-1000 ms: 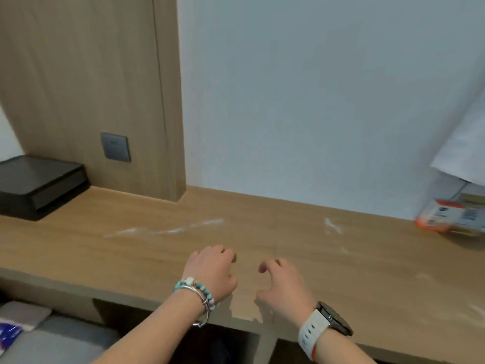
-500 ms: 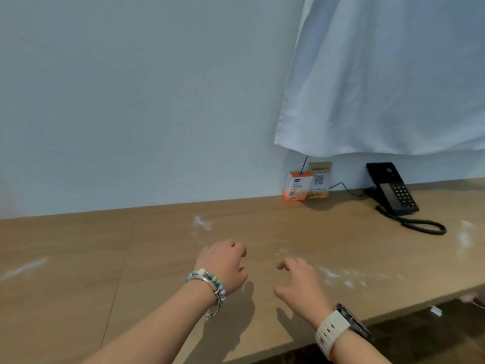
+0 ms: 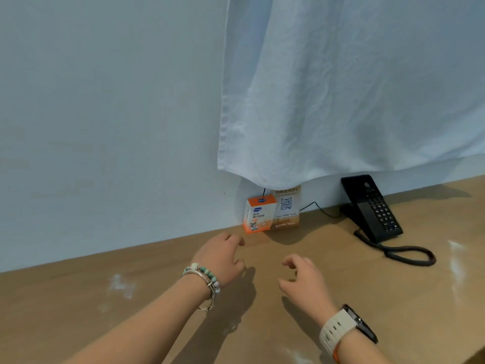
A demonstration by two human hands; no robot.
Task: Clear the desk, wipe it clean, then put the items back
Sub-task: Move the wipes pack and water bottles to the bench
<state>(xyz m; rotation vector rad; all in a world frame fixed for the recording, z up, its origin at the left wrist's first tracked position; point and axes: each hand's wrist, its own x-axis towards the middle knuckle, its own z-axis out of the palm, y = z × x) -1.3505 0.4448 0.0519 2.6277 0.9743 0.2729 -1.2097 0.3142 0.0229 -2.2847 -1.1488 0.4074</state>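
Left hand point(image 3: 220, 256), right hand point(image 3: 302, 281) loosely curled, empty, above smudged wooden desk point(image 3: 78, 311); boxy orange carton point(image 3: 260, 214) against wall.

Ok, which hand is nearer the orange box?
Left. The left hand is just in front of the orange box, slightly to its left; the right hand is farther back, to its right.

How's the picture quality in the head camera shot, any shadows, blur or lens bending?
Head view: soft, even light; the left hand and right hand throw dim shadows on the brown wooden desk. Head view: the desk's back edge slants up to the right, likely lens or head tilt. Head view: small print on the orange and white box is too soft to read.
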